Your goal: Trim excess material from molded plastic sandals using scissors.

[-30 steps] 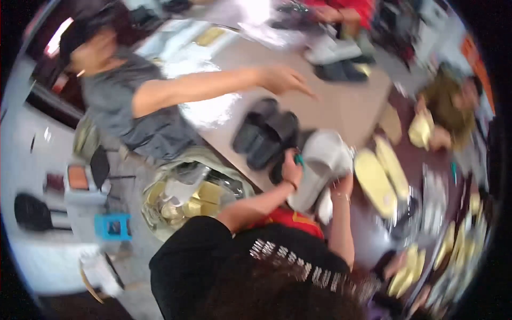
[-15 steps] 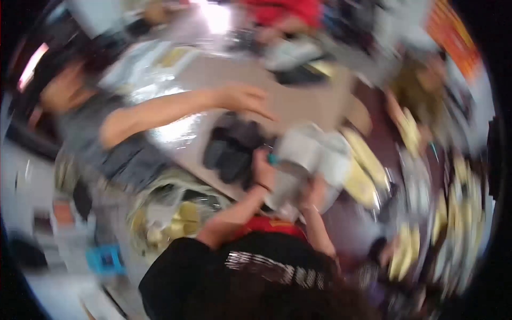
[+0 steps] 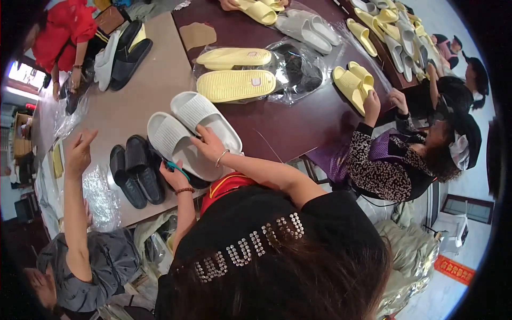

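Note:
My right hand (image 3: 209,145), with a bangle on its wrist, reaches into a pair of white slide slippers (image 3: 184,122). Its fingers close on the inner side of the nearer one, by the strap. Scissors with teal handles (image 3: 180,169) are in my left hand (image 3: 173,178), whose fingers wrap round them; the blades are mostly hidden. A bead bracelet circles that wrist. Just left of this hand lies a pair of black slippers (image 3: 137,170). Something dark shows under the near end of the white pair.
Yellow slippers (image 3: 236,85) lie in clear plastic beyond my hands. At right, a person (image 3: 384,160) handles a yellow pair (image 3: 353,85). A co-worker's raised hand (image 3: 80,152) is at my left. Far left are black and white slippers (image 3: 128,61); many more line the far-right table.
The view has turned and become sharper. The co-worker's arm, stretched across the table before, is now bent upward at the left. The white slippers and scissors stay at my hands.

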`<state>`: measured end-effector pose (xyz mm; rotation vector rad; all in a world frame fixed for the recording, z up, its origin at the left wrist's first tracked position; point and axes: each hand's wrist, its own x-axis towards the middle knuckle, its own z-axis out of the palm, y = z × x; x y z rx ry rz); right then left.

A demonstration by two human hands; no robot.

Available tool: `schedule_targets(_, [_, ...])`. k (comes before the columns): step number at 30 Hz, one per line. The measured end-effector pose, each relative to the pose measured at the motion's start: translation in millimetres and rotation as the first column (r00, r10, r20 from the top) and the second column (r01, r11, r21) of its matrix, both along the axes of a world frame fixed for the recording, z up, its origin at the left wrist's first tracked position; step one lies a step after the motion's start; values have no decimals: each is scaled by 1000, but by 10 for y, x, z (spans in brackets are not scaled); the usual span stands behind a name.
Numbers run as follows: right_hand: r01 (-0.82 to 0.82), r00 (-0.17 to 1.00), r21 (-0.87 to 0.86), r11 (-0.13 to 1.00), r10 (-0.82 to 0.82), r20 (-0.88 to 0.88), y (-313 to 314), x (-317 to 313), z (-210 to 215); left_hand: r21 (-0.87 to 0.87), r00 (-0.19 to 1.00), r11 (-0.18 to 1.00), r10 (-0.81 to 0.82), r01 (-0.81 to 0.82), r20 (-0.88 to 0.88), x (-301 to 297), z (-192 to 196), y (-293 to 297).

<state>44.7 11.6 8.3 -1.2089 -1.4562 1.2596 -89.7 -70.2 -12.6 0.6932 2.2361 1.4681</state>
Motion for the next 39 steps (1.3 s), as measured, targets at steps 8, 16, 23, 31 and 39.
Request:
schedule_targets(8, [-223, 817, 80, 971, 142, 560, 304, -185, 115, 69, 973, 980, -193, 185, 129, -8, 204, -236])
schedule_targets(16, [-165, 903, 162, 973, 83, 422, 247, 29, 231, 237, 959, 971, -105, 42, 263, 112, 407, -445])
schedule_targets(23, [-638, 672, -202, 743, 666, 323, 758, 958, 742, 133, 975, 991, 2, -32, 224, 65, 505, -245])
schedule_targets(31, [685, 445, -655, 318, -895, 31, 1781, 2730, -65, 452, 988, 891, 106, -44, -114, 79, 1296, 232])
schedule_targets(39, [280, 523, -782, 557, -772, -362, 2024, 2849, -629, -310, 820, 784, -572, 537, -26, 48, 291, 2460])
